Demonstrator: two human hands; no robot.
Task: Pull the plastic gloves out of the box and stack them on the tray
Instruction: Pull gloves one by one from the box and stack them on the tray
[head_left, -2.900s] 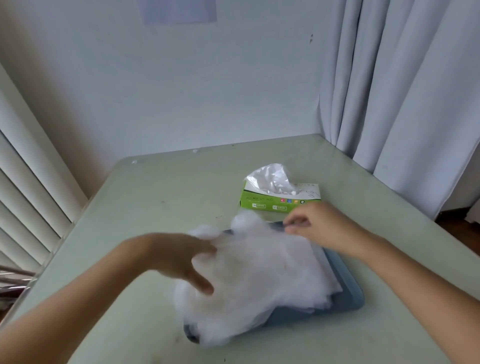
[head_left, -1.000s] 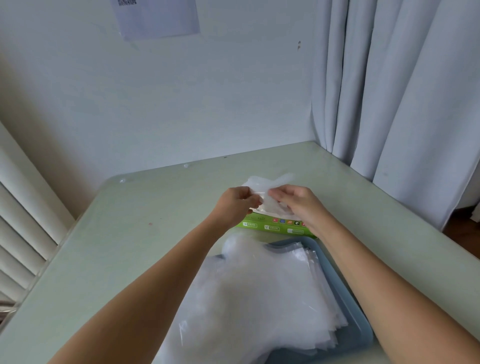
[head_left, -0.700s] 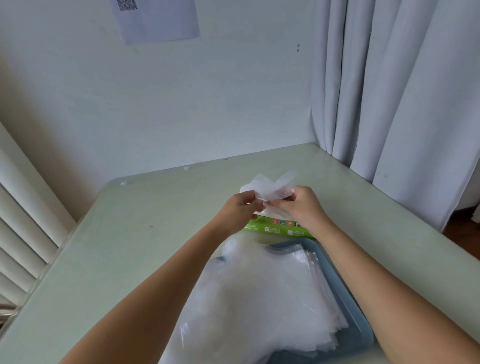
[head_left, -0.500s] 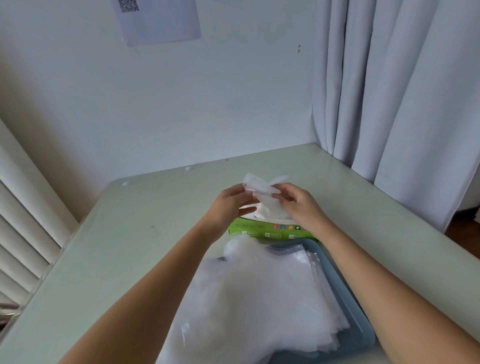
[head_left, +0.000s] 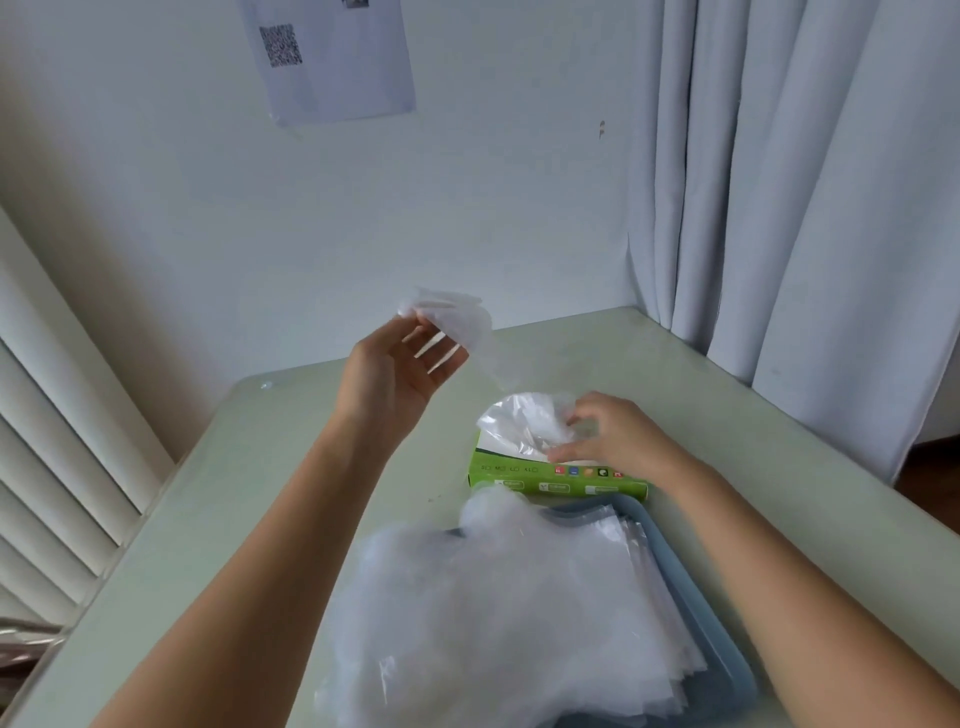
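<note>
The left hand (head_left: 400, 364) pinches a glove (head_left: 457, 322) above the table (head_left: 234, 467). The right hand (head_left: 608, 436) grips the tuft (head_left: 524, 421) in the box (head_left: 550, 480) mid-table; a stack (head_left: 509, 613) lies on the tray (head_left: 732, 670) at the near edge

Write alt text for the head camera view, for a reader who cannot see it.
A person's left hand holds a thin plastic glove up above a green box, pinched at the fingertips, while the right hand rests on the box touching a tuft of plastic in its opening. Nearer, a heap of gloves lies on a blue-grey tray on a pale green table.
</note>
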